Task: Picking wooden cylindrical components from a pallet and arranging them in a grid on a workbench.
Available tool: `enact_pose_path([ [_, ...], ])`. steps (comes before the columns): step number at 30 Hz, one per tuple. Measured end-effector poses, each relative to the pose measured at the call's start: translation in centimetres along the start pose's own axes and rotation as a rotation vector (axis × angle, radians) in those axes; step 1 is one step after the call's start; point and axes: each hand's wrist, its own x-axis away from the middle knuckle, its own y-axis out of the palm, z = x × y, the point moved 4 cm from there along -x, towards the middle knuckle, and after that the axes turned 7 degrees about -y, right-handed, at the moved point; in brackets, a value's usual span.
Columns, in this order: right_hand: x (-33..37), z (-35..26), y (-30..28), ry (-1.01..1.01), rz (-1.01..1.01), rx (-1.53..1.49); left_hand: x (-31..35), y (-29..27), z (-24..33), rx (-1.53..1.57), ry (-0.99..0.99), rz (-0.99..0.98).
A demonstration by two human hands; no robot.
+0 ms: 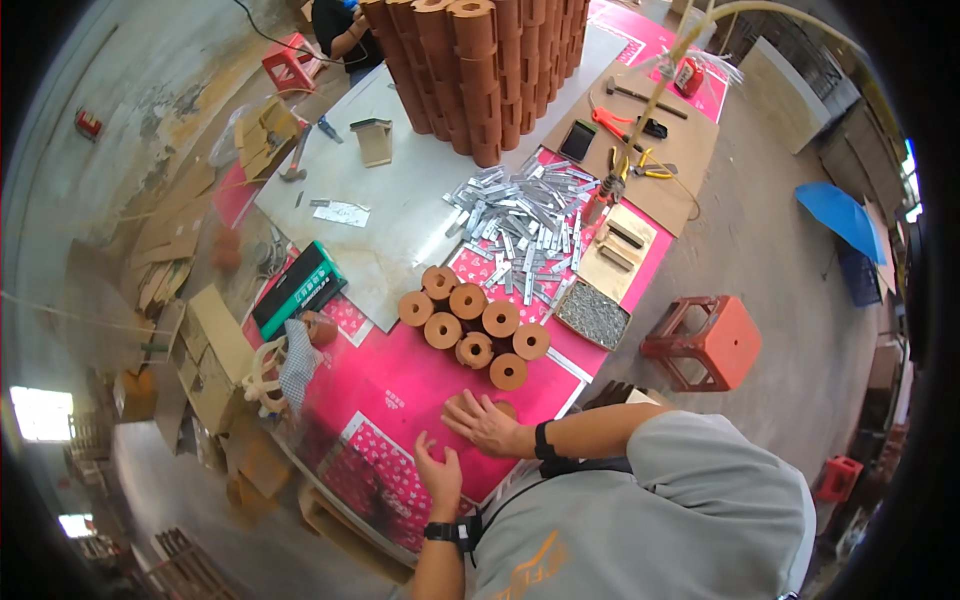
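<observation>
While near eight brown cylinders (488, 322), left grip (438, 474) spread, right grip (487, 428) over a ninth (507, 409), closure unclear.

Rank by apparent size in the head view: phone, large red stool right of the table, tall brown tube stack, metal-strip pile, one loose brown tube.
1. Tall brown tube stack, even cut by the top edge
2. Metal-strip pile
3. Large red stool
4. Phone and loose brown tube: too alike to rank

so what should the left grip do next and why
I'd probably bring the left grip in to steady the brown piece under the right grip: the right covers much of it, while the left looks empty and stands apart from it.
</observation>
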Motion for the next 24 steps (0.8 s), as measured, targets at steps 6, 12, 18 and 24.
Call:
enact_pose_path([
  [6, 0.6, 0.9, 0.0, 0.128, 0.112, -0.143, 0.9, 0.0, -2.8, -0.019, -0.080, -0.075],
  [12, -0.5, 1.1, 0.2, 0.262, 0.097, -0.285, 1.8, 0.3, -5.2, 0.111, -0.173, -0.129],
  [18, 0.1, 1.4, 0.1, 0.216, 0.095, -0.326, 1.6, 1.2, -6.3, 0.116, -0.258, -0.286],
  [24, 6.5, 0.4, -1.9, 0.137, 0.078, -0.565, 1.7, 2.1, -6.2, 0.231, -0.188, -0.374],
])
